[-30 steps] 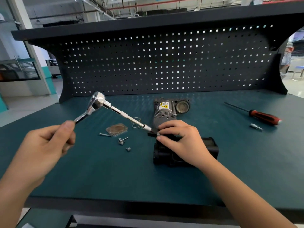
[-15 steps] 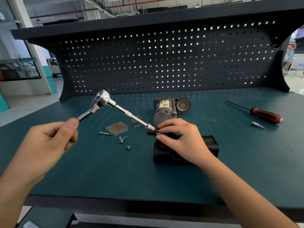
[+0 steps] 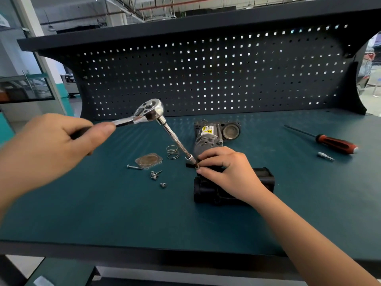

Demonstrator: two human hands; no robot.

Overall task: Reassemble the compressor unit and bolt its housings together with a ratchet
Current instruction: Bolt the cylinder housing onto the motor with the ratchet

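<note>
**Carefully Seat the Socket Before Turning**

Currently the compressor unit (image 3: 207, 141) lies at mid-bench. Its grey motor body points toward the pegboard, and its black housing (image 3: 265, 178) is nearest the person. The left hand (image 3: 51, 145) grasps the ratchet (image 3: 148, 112) by its handle and holds it raised. The long extension slopes down to the socket (image 3: 191, 159) at the housing's left corner. The right hand (image 3: 224, 172) lies over the housing, thumb and forefinger pinching the bolt (image 3: 196, 166) at the socket tip (the bolt head is small and partly hidden, so full engagement cannot be confirmed).

Recommended practice:

1. Bring the extension into line with the bolt axis. It stands tilted, and a slanted drive probably invites cross-threading.
2. Steady the bolt with the fingertips until the threads catch.
3. Press the housing down on the bench (image 3: 103, 213) while the handle swings in short arcs.
4. Snug only. The loose screws (image 3: 154, 175) beside the spring (image 3: 172, 151) and cover plate (image 3: 148, 161) suggest fasteners remain to be fitted.
</note>
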